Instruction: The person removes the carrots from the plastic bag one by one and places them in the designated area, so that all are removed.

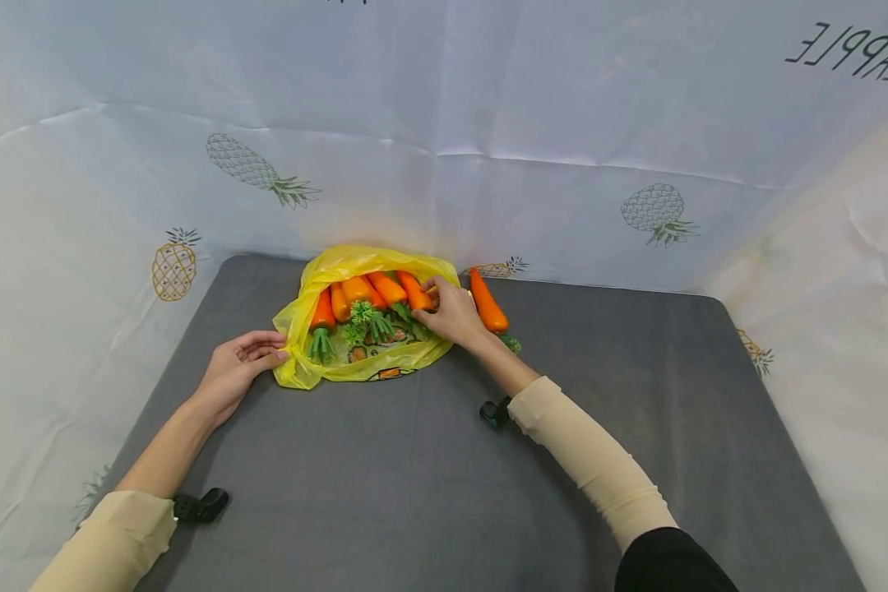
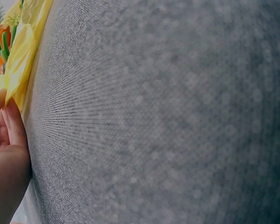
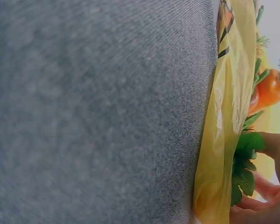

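Note:
A yellow plastic bag (image 1: 301,367) lies with its mouth toward me, several orange carrots (image 1: 358,289) with green tops inside it. At the bag's left edge, my left hand (image 1: 231,370) pinches the plastic between thumb and fingers; the left wrist view shows the gathered yellow film (image 2: 21,60) at the fingertips. My right hand (image 1: 455,314) reaches into the right side of the mouth and grips a carrot (image 1: 412,288) near its top. Green leaves (image 3: 245,175) of that carrot show between thumb and fingers in the right wrist view. The palm hides part of it.
One more carrot (image 1: 487,302) lies outside the bag, just right of my right hand, its green top partly behind the wrist. Grey cloth covers the table (image 1: 429,485). A white curtain (image 1: 533,123) printed with pineapples hangs right behind the table's far edge.

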The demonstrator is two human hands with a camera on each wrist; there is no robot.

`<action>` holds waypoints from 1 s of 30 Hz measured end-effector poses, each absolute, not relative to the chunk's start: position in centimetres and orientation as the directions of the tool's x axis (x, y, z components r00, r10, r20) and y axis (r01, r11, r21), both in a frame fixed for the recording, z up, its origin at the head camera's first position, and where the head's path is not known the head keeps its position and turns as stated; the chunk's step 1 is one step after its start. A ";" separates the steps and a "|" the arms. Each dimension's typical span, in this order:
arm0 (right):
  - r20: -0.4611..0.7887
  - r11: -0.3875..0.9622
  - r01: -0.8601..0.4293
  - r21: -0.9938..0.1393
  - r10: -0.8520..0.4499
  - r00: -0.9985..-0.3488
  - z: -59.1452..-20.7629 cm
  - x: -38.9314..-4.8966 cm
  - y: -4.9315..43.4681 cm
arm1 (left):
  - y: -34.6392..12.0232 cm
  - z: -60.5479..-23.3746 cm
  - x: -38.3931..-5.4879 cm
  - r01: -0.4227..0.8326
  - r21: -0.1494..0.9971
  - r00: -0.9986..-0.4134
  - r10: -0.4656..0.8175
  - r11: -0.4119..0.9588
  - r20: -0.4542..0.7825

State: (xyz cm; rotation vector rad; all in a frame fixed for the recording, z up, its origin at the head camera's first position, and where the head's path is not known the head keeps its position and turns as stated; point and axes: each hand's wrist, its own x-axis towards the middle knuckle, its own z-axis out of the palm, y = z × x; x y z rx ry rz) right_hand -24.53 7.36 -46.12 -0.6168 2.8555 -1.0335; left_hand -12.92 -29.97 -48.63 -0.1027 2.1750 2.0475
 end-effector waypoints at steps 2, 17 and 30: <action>0.097 0.694 -0.356 -0.626 -0.383 -0.919 -46.1 -24.5 7.4 | -30.0 -48.6 -12.9 -0.152 0.986 -0.986 0.054 0.065 -0.155; 0.052 0.623 -0.276 -0.732 -0.353 -0.934 -44.3 -24.0 8.4 | -29.9 -48.6 -12.8 -0.150 0.986 -0.986 0.057 0.073 -0.154; 0.055 0.535 -0.274 -0.799 -0.390 -0.919 -41.6 -21.5 11.1 | -29.8 -48.5 -12.7 -0.146 0.987 -0.987 0.057 0.069 -0.150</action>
